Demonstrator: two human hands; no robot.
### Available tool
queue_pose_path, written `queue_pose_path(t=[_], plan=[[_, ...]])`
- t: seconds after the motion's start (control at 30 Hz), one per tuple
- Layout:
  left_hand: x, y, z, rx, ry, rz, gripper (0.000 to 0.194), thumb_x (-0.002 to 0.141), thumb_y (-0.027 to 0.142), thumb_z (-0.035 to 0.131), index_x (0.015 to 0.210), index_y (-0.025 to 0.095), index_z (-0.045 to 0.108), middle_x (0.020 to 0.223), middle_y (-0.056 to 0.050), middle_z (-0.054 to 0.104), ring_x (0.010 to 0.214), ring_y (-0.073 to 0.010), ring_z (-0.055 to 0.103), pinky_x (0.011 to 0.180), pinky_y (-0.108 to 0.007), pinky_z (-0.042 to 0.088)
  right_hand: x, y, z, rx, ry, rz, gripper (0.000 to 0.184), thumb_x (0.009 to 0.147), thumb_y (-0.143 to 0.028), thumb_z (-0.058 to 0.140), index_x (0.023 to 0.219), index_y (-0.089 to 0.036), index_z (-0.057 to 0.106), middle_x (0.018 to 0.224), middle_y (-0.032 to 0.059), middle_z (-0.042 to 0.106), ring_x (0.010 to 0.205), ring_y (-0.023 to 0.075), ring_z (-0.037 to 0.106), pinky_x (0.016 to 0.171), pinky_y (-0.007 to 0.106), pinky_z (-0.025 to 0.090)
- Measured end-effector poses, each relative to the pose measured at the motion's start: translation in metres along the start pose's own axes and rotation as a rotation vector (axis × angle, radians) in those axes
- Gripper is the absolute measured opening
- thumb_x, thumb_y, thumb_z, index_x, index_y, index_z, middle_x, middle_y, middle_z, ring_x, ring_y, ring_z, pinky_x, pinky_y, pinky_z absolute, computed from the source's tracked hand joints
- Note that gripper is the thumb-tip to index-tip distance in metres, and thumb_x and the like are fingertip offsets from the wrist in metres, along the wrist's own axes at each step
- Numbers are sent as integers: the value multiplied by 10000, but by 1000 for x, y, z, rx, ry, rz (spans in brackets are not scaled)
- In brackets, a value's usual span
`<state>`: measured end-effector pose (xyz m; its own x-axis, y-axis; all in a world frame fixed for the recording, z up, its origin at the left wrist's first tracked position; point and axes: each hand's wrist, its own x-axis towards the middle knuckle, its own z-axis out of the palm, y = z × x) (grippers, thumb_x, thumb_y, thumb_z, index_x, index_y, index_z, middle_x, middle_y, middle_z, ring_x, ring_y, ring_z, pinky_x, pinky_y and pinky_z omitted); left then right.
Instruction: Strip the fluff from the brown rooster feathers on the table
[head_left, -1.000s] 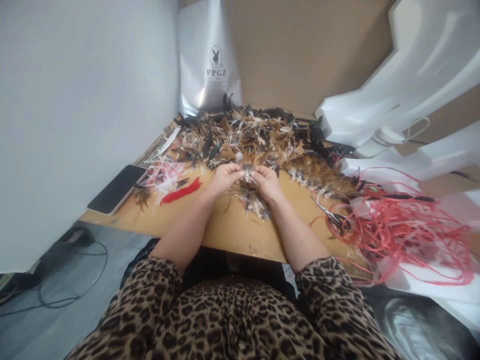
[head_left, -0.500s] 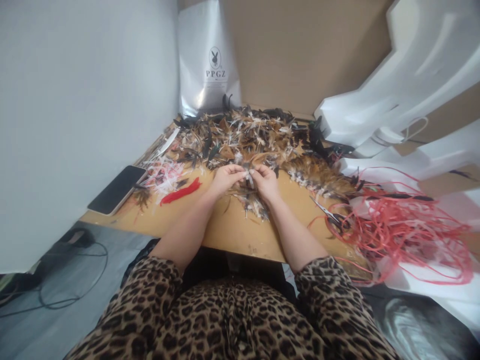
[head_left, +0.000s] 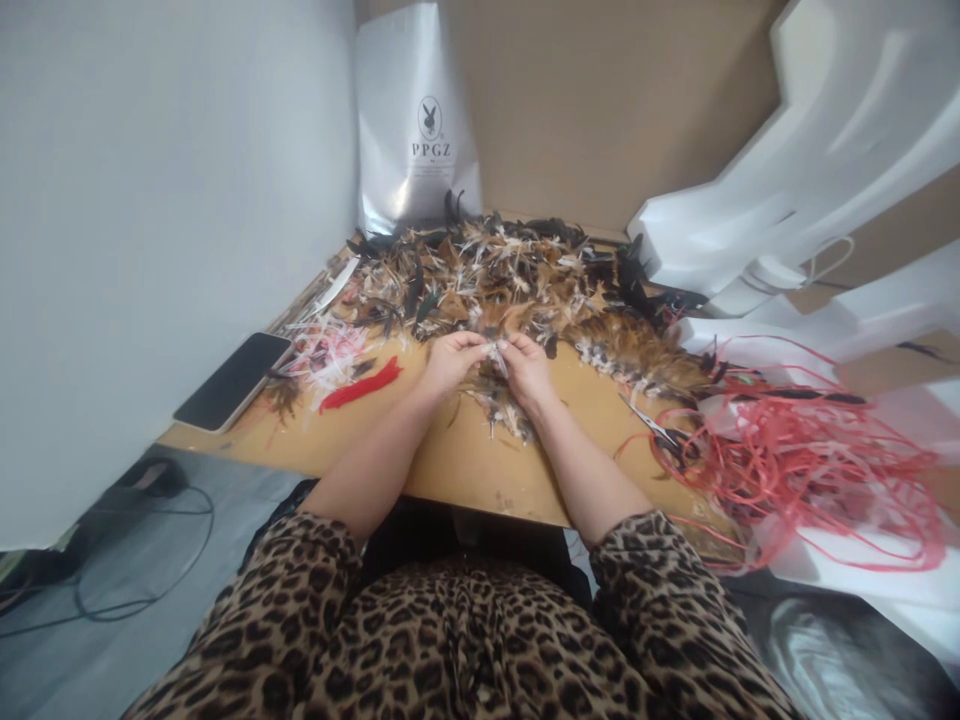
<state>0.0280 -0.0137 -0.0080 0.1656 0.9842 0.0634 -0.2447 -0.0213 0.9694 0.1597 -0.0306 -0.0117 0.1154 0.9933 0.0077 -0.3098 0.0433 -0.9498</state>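
Observation:
Close together over the table, my left hand (head_left: 452,362) and my right hand (head_left: 527,368) pinch a small feather (head_left: 496,354) with a whitish base between their fingertips. The exact grip is blurred. Just beyond the fingers spreads a large pile of brown, black and white feathers (head_left: 487,265). Under and in front of my hands lies a smaller heap of feather bits (head_left: 506,415). To the right rests a row of brown feathers (head_left: 641,350) with pale ends.
Scissors (head_left: 660,428) lie right, beside tangled pink-red strips (head_left: 810,460). At left are a phone (head_left: 234,382), a red bundle (head_left: 362,385) and pale pink strips (head_left: 326,352). A silver bag (head_left: 416,120) stands behind the pile; white foam pieces (head_left: 817,150) lean at right.
My hands stay together at the same spot, with only slight finger movement; the right hand has shifted a little left. The things on the table have not moved.

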Motion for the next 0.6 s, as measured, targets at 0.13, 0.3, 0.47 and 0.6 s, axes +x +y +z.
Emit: queue_pose_path(t=[0.13, 0.3, 0.47, 0.6], plan=[[-2, 2, 4, 123, 53, 110, 167, 603, 241, 746, 678, 132, 646, 644, 8, 626, 576, -81, 545, 594, -224, 445, -1, 0, -4, -141, 30, -66, 340, 599, -450, 765, 724, -208, 561, 597, -59, 572, 502, 81, 447, 495, 219, 362], [-4, 3, 8, 94, -6, 32, 207, 605, 254, 734, 736, 128, 635, 591, 14, 624, 546, -95, 569, 538, -221, 449, 0, -1, -5, -182, 90, -148, 318, 572, -394, 793, 652, -189, 563, 607, -48, 592, 549, 91, 489, 567, 236, 426], [-5, 7, 6, 56, -86, -22, 339, 495, 287, 831, 701, 126, 614, 596, 23, 626, 511, -67, 535, 517, -207, 438, -1, -7, -7, -119, 22, -118, 288, 557, -371, 812, 720, -194, 652, 689, -29, 680, 610, 121, 585, 653, 277, 499], [-6, 10, -1, -21, -255, -73, 349, 510, 319, 844, 694, 116, 626, 582, 2, 633, 524, -72, 555, 542, -209, 436, -6, -17, -9, 7, -242, 44, 301, 575, -387, 816, 777, -198, 696, 691, -9, 707, 594, 155, 631, 647, 328, 537]])
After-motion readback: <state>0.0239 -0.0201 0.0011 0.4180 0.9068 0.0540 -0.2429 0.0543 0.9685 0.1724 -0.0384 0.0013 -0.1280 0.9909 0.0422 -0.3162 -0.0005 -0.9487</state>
